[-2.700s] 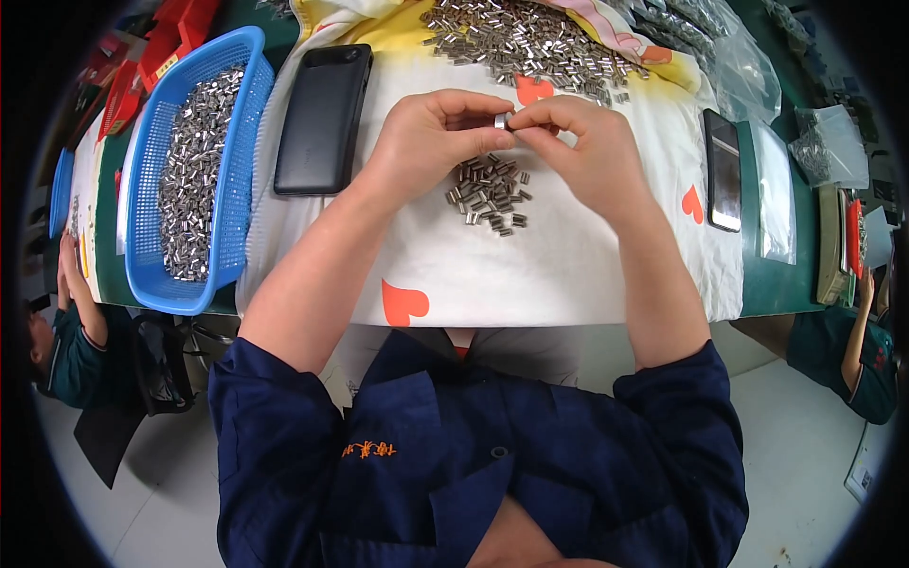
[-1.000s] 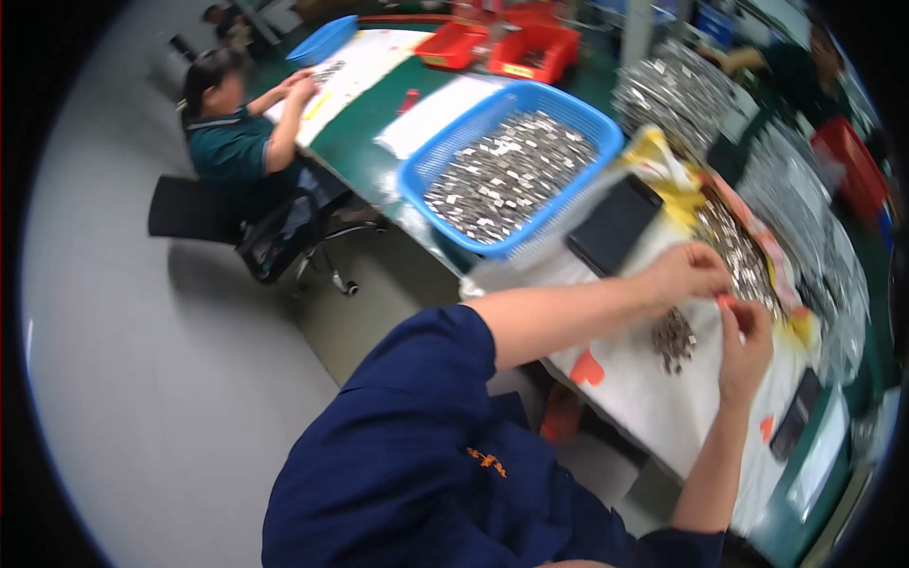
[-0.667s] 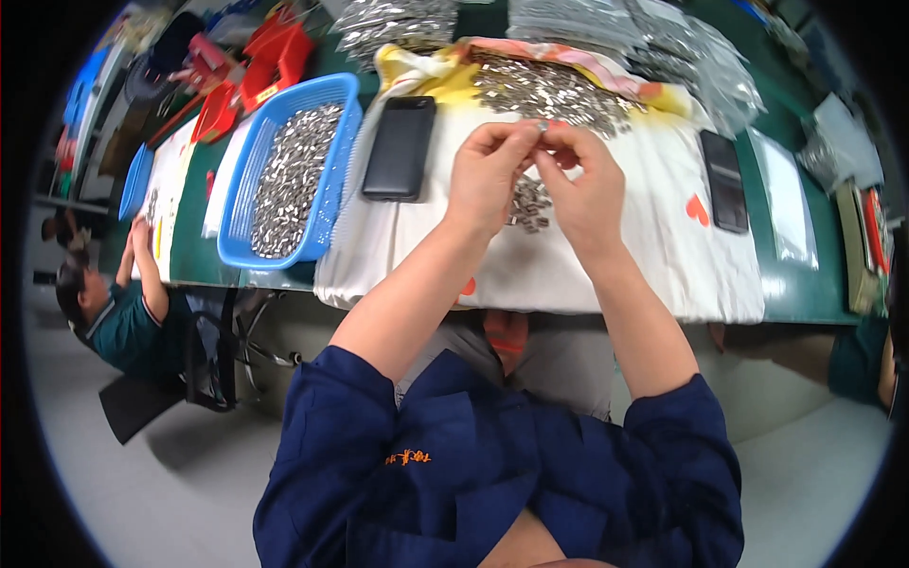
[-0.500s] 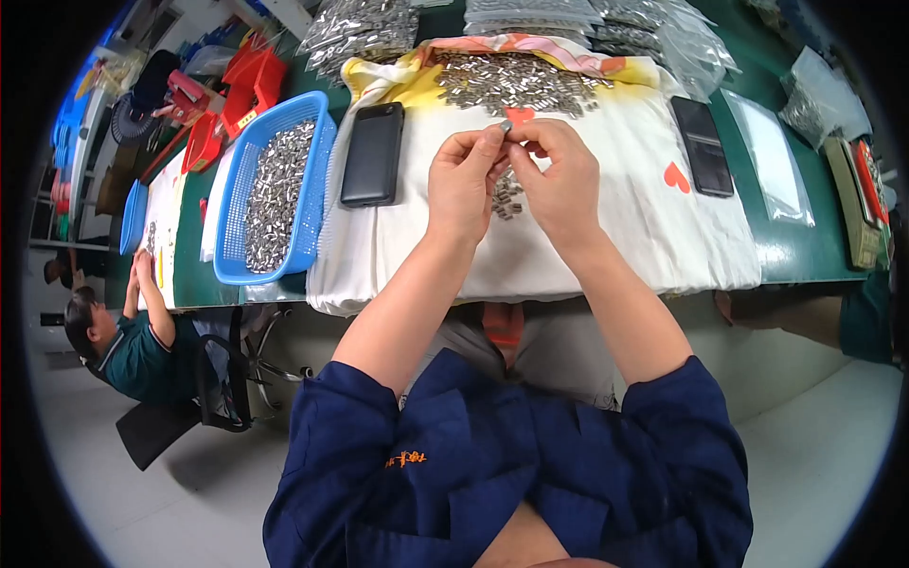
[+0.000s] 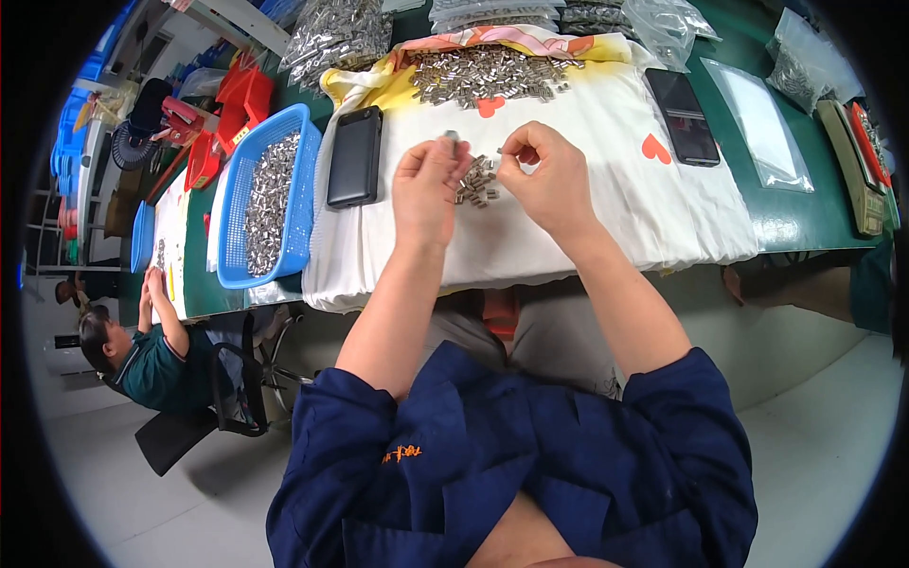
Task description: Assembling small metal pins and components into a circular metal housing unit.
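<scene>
Pinched between thumb and forefinger of the left hand (image 5: 431, 185) is a small metal piece (image 5: 451, 136), raised clear of the cloth (image 5: 606, 189) — probably so it can be seen and turned freely. The right hand (image 5: 544, 175) is closed at the fingertips too, apparently on another such piece, though it is too small to be made out for certain. Both hands are held apart, just above a small heap (image 5: 476, 180) of the same silvery parts, which is kept directly between them, within easy reach.

A larger pile (image 5: 488, 74) of parts is spread at the far edge of the cloth, beyond the heap. To the left, off the cloth, a blue basket (image 5: 298, 204) is filled along its length with like metal parts. Clear bags (image 5: 336, 33) packed with more of them are stacked at the far side of the green table (image 5: 805, 213), and a flat clear bag (image 5: 762, 128) lies to the right. Two dark phones are laid flat on the cloth — one (image 5: 355, 156) just left of the hands, one (image 5: 684, 115) well to the right — both out of the working space.
</scene>
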### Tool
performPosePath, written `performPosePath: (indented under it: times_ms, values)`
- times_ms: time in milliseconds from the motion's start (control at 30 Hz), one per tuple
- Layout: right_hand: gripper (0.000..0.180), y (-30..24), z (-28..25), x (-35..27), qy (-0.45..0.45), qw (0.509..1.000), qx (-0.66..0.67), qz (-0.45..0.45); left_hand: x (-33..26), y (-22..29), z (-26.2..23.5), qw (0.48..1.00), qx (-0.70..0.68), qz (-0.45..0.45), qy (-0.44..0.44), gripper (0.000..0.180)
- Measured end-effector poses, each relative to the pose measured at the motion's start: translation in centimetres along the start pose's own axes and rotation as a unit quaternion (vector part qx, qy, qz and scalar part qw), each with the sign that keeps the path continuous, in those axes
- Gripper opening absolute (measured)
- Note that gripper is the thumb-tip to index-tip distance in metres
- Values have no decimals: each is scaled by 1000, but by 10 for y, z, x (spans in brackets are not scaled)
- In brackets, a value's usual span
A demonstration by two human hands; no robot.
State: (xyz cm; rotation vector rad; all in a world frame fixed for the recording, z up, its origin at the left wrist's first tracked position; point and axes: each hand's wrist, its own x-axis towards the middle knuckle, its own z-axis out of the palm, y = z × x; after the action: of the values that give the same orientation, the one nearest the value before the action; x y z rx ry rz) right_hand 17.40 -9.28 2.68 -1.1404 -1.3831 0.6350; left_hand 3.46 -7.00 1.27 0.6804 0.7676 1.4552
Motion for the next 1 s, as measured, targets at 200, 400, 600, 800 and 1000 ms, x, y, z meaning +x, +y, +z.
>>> performPosePath:
  times_ms: [200, 400, 600, 800, 1000]
  values:
    - [9, 22, 4, -4, -122, 975, -187, 11, 17, 16, -20, 997, 46, 61, -20, 9]
    - [22, 12, -20, 1, -133, 988, -47, 67, 21, 11, -7, 985, 148, 23, -83, 12]
    - [59, -1, -54, 2, -86, 751, 617, 216, 24, -11, 25, 866, 466, 47, -174, 21]
    - [64, -10, -70, -6, -30, 707, 679, 196, 13, -24, 67, 665, 699, 73, -253, 26]
    - [70, -22, -78, -23, -82, 695, 696, 161, -6, 20, 23, 946, -45, -82, -310, 69]
